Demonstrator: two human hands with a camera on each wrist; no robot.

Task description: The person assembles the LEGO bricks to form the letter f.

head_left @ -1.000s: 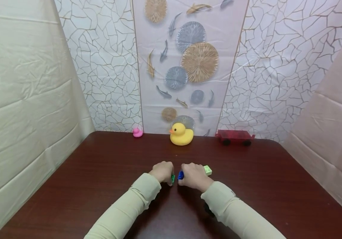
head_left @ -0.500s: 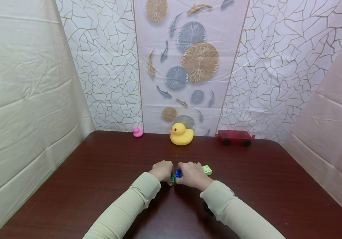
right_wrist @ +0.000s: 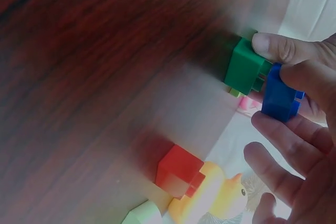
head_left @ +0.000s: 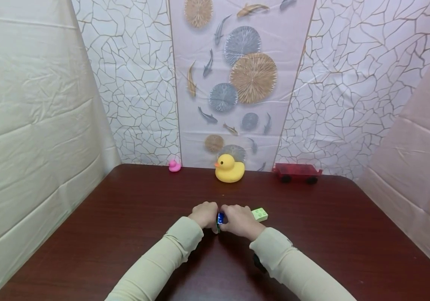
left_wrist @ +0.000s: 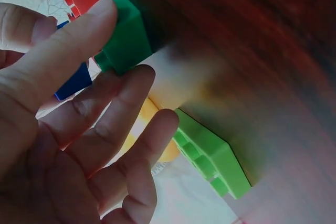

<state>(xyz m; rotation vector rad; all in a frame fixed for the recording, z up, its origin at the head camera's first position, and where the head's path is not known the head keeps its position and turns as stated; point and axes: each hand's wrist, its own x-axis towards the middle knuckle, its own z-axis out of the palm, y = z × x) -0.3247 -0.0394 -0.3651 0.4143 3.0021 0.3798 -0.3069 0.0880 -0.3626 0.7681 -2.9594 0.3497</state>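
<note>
My left hand (head_left: pixel 204 215) pinches a dark green toy building block (left_wrist: pixel 128 35) between thumb and fingers, low over the table. My right hand (head_left: pixel 240 220) pinches a blue building block (right_wrist: pixel 279 95), held right against the green block's studs in the right wrist view. From the head view, the fingers cover much of both blocks. A red block (right_wrist: pixel 178 171) stands on the table near my right hand, hidden from the head camera. To the right of that hand lies a pale green block (head_left: pixel 260 214). Another bright green block (left_wrist: pixel 212 153) shows beyond my left fingers.
Along the back of the dark brown table (head_left: pixel 143 196) sit a small pink duck (head_left: pixel 175 166), a large yellow duck (head_left: pixel 230 169) and a red toy wagon (head_left: pixel 297 172) with black wheels. Patterned cloth hangs behind, and pale cloth (head_left: pixel 34 125) lines both sides.
My right hand has moved left, bringing the blue block from a gap away up to the green one. The left hand has stayed almost still. More of the pale green block shows.
</note>
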